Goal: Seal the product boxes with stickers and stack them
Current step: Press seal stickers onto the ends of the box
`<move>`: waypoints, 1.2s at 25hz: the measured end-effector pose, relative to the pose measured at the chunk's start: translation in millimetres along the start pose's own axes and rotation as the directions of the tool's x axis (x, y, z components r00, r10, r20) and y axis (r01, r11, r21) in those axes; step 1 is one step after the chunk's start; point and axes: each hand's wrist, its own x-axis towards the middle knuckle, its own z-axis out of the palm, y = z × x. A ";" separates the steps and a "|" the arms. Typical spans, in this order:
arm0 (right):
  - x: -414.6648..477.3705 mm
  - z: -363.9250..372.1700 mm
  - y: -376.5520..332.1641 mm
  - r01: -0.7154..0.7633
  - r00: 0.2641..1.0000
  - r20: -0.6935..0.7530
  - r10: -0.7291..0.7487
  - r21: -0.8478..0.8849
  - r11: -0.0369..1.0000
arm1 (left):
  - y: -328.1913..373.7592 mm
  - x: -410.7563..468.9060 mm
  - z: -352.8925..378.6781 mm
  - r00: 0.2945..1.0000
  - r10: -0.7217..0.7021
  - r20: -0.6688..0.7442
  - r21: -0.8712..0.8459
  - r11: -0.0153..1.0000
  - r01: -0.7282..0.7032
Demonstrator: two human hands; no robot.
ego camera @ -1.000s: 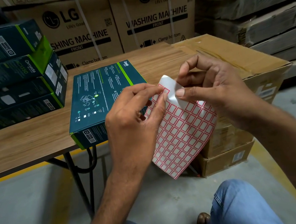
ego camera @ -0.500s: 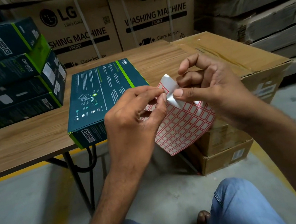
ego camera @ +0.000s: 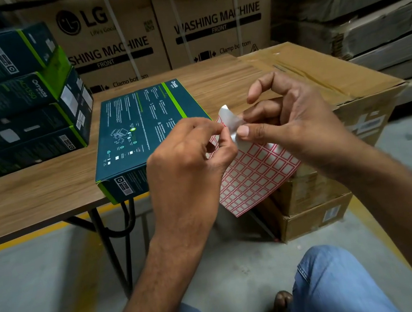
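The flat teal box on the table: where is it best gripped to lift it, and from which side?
Probably its two long edges, coming from the near short end. The teal box lies flat, broad face up, that end at the table edge, apart from the stack.

Left brown cardboard carton (ego camera: 111, 40) behind the table: "LG", "Life's Good", "…SHING MACHINE", "FRONT", "Clamp bottom"; right brown cardboard carton (ego camera: 218, 20): "LG", "WASHING MACHINE", "FRONT", "Clamp bottom"; flat dark teal cardboard product box (ego camera: 140, 122) with green stripe: brand "Omada" at far end, fine print too small to read; stack of dark teal product boxes (ego camera: 22, 101): "Omada" on second box's end.
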 end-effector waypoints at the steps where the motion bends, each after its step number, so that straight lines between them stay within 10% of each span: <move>1: 0.2 -0.4 -0.6 0.003 1.000 0.004 -0.002 -0.005 1.000 | 0.3 0.8 0.6 1.000 0.002 0.001 0.010 1.000 -0.002; 30: -6.3 -17.1 8.2 -0.167 0.970 0.214 0.113 0.254 0.953 | 0.7 6.5 -5.6 0.984 -0.163 0.071 -0.150 0.974 0.172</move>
